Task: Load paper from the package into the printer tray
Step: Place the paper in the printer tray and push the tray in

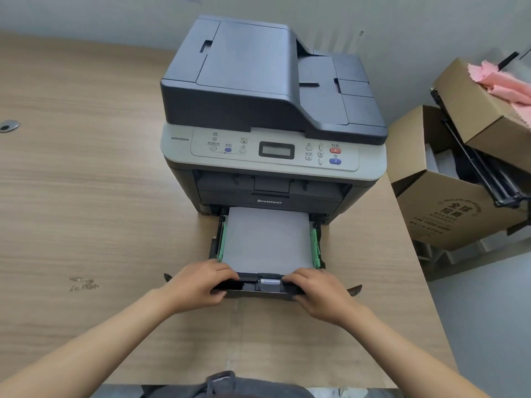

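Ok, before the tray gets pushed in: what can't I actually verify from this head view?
- Far end of the paper stack: inside the printer, hidden by its body.
- Tray front corners: covered by the left hand and right hand.
- Stack height: the top-down view shows only the top sheet.
- Control panel labels and screen: too small and blurred.
- Paper package: not visible; the cardboard boxes are cut off by the right edge.

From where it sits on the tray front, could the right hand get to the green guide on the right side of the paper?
Probably yes. The right hand grips the front edge of the pulled-out tray, and the right green guide lies just beyond it, uncovered beside the paper. Nothing stands between them; it would have to let go first.
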### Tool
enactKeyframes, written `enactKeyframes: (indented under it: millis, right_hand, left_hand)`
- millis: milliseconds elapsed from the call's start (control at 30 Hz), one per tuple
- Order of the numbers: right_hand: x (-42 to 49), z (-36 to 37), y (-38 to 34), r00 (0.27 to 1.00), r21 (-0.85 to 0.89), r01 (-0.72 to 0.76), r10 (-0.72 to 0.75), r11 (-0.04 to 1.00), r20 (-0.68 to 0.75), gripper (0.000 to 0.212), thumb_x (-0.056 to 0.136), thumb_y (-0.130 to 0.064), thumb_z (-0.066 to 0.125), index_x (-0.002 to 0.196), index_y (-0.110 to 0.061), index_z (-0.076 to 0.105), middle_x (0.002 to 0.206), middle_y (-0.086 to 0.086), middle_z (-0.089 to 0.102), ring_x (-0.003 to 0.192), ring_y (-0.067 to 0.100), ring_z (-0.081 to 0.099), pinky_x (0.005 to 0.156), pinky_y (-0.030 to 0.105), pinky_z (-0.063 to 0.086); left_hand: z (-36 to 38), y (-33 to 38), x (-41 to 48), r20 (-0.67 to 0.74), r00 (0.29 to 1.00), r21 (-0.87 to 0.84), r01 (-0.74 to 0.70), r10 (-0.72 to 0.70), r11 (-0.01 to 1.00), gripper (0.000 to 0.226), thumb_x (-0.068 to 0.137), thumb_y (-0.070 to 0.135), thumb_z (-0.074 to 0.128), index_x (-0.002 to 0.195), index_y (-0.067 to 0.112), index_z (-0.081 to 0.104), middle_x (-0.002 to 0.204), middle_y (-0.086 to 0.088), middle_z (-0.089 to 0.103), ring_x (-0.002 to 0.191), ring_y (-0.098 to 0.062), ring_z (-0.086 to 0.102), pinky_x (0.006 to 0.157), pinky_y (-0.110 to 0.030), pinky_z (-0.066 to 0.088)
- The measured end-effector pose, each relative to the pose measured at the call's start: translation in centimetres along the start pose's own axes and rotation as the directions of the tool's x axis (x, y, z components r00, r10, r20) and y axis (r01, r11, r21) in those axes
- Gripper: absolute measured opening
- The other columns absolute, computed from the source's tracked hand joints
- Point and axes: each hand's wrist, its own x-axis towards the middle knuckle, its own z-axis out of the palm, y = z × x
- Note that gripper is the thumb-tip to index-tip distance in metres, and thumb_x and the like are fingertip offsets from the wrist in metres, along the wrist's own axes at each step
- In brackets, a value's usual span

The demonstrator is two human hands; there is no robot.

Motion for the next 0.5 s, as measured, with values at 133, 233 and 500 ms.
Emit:
enactKeyframes:
  millis: [133,233,500]
  right_hand:
    - [-0.5,0.5,2.8,0.951,-0.044,-0.182,0.165,0.982,-0.260,0.070,0.042,-0.024,0.089,0.102,-0.028,0.054,0.089,-0.005,0.070,0.079,0.019,0.069,0.066,0.033,0.055]
    - [-0.5,-0.2,5.1,0.853,0.145,-0.398,0.424,0.906,-0.305,0.081,0.045,-0.033,0.089,0.118,-0.018,0.057,0.110,0.011,0.064,0.104,0.032,0.061,0.083,0.044,0.050]
    - [3.2,-2.3,8.1,0.603,0.521,-0.600,0.772,0.606,-0.203,0.130,0.033,-0.045,0.089,0.140,-0.013,0.022,0.141,0.010,0.043,0.128,0.029,0.044,0.103,0.049,0.039]
  left_hand:
    - [-0.2,-3.4,-0.2,-0.207,0.972,-0.010,0.109,-0.108,0.994,0.036,0.068,0.028,0.057,0.104,0.028,0.061,0.101,0.006,0.072,0.093,-0.020,0.067,0.077,-0.033,0.055]
    - [-1.1,-4.8,0.0,-0.332,0.894,-0.135,0.272,-0.302,0.953,0.055,0.057,0.035,0.079,0.105,0.020,0.057,0.111,-0.005,0.066,0.101,-0.029,0.062,0.084,-0.040,0.052]
    - [-3.1,-5.4,3.5,-0.307,0.615,-0.589,0.477,-0.726,0.653,0.133,0.046,0.027,0.091,0.147,0.008,0.007,0.157,-0.008,0.014,0.145,-0.023,0.016,0.118,-0.038,0.020]
